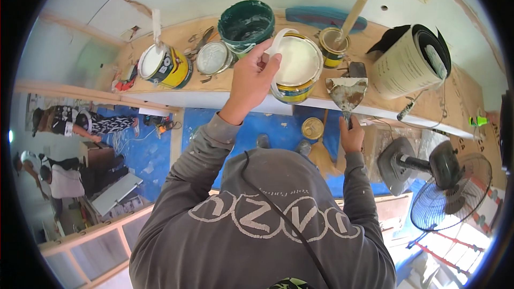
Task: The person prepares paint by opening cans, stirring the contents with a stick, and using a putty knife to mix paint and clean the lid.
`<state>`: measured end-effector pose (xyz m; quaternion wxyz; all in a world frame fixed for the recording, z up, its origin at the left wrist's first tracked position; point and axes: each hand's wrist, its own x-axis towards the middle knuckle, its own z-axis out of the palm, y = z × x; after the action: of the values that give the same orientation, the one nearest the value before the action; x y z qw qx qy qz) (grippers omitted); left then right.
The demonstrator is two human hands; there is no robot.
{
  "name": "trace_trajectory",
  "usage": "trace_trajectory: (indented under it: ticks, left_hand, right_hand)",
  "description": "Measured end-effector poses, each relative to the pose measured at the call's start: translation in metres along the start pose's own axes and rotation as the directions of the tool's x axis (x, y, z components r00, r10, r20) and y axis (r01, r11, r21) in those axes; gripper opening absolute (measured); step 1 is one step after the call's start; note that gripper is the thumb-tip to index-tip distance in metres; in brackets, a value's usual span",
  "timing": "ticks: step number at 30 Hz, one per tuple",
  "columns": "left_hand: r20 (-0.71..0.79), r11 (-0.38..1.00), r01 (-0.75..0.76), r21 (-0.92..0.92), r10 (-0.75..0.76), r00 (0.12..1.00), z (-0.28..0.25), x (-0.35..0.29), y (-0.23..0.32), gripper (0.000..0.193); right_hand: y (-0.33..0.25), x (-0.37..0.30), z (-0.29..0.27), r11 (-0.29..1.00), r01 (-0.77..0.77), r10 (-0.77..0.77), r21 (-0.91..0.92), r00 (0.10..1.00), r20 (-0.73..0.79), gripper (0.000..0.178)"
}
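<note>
My left hand is closed, thumb and fingers pinching the white handle at the left rim of a yellow-and-black paint can. White material fills the can up near its rim. A broad putty knife is in my right hand, blade pointing away and smeared with white and brown residue. The fingers wrap its handle, and the blade stands just right of the can. Behind my left hand sits a dark green bucket, its inside streaked. A smaller can with a wooden stick stands right of the held can.
Along the wooden bench stand another paint can holding a brush, a round lidded tin and a large roll. A pedestal fan is at right. People are at far left. Blue sheeting covers the floor.
</note>
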<state>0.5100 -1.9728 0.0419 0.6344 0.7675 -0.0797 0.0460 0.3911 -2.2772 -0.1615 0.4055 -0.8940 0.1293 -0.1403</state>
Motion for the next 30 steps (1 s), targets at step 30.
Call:
trace_trajectory:
  ticks: [30]
  left_hand:
    - [-0.454, 0.954, 0.265, -0.140, -0.300, 0.839, -0.237, -0.018, -0.187, 0.028]
  right_hand:
    - [-0.262, 0.071, -0.009, 0.987, 0.154, -0.136, 0.039, 0.947, -0.290, 0.019]
